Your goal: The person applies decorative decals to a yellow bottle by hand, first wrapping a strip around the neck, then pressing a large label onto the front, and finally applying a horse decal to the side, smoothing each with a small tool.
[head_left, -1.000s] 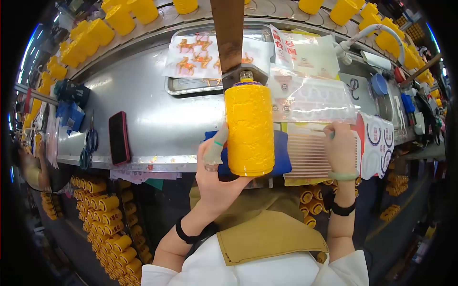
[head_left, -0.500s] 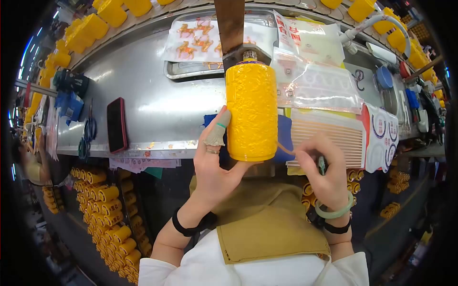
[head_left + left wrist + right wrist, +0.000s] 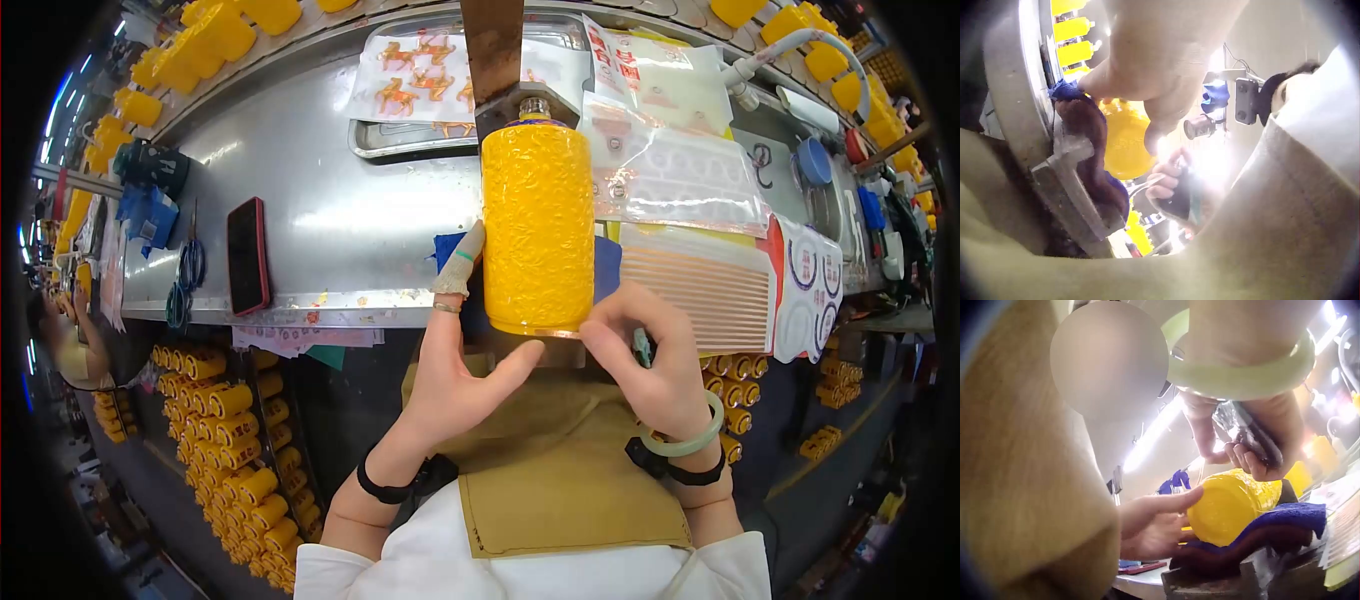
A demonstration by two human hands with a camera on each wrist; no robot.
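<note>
A yellow embossed bottle (image 3: pixel 538 230) lies on a blue cloth (image 3: pixel 607 262), its clear neck by the metal bracket and base facing the person. My left hand (image 3: pixel 450 375) holds it, index finger in a finger cot (image 3: pixel 456 272) along the left side and thumb at the base. With thumb and index finger, my right hand (image 3: pixel 650 360) pinches a thin copper-coloured strip (image 3: pixel 556 334) against the lower rim. A dark tool with a clear part (image 3: pixel 1249 434) is tucked in the right palm. The right wrist view shows the bottle's round base (image 3: pixel 1219 512) beside the left thumb.
Right of the bottle lies a sheet of copper-coloured strips (image 3: pixel 695 290), beside plastic-covered sheets (image 3: pixel 680 175). A tray (image 3: pixel 385 140) with orange horse figures stands behind. Phone (image 3: pixel 248 255) and scissors (image 3: pixel 187 280) lie left. A brown upright bar (image 3: pixel 492 50) rises beyond the neck.
My right hand has come from the strip sheet to the bottle's base, bringing a strip that now lies along the lower rim. My left thumb has shifted slightly; the left hand stays at the bottle.
</note>
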